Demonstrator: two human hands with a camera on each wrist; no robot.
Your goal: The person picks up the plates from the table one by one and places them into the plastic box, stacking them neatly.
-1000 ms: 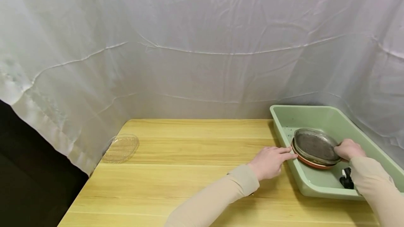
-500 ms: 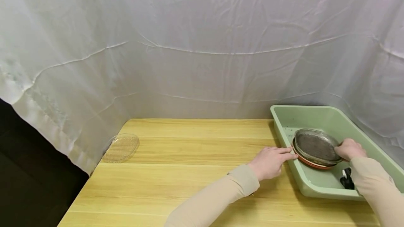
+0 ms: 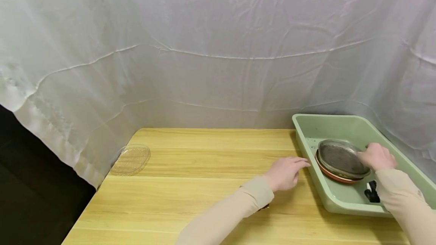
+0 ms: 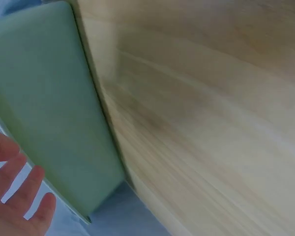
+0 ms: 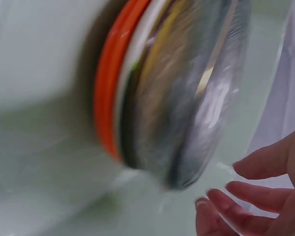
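A stack of plates point(image 3: 342, 158) lies in the green plastic basin point(image 3: 325, 184) at the right of the table. On top is a clear, ribbed plate over a dark surface; orange and white rims point(image 5: 110, 93) show at the bottom in the right wrist view. My right hand point(image 3: 378, 157) hovers at the stack's right side, its loosely bent fingers point(image 5: 260, 162) apart from the plates and holding nothing. Outside the basin's left wall, my left hand point(image 3: 284, 173) hangs over the table with fingers point(image 4: 27, 189) spread and nothing in them.
A clear plate point(image 3: 131, 160) sits at the table's far left edge. Inside the basin, near its front wall, is a small black and white object point(image 3: 372, 192). Grey cloth point(image 3: 218, 82) hangs behind the wooden table point(image 3: 211, 169).
My left hand has drawn back leftward from the stack and the basin's rim. The right hand has let go of the stack's edge and risen slightly. The plates stay in place.
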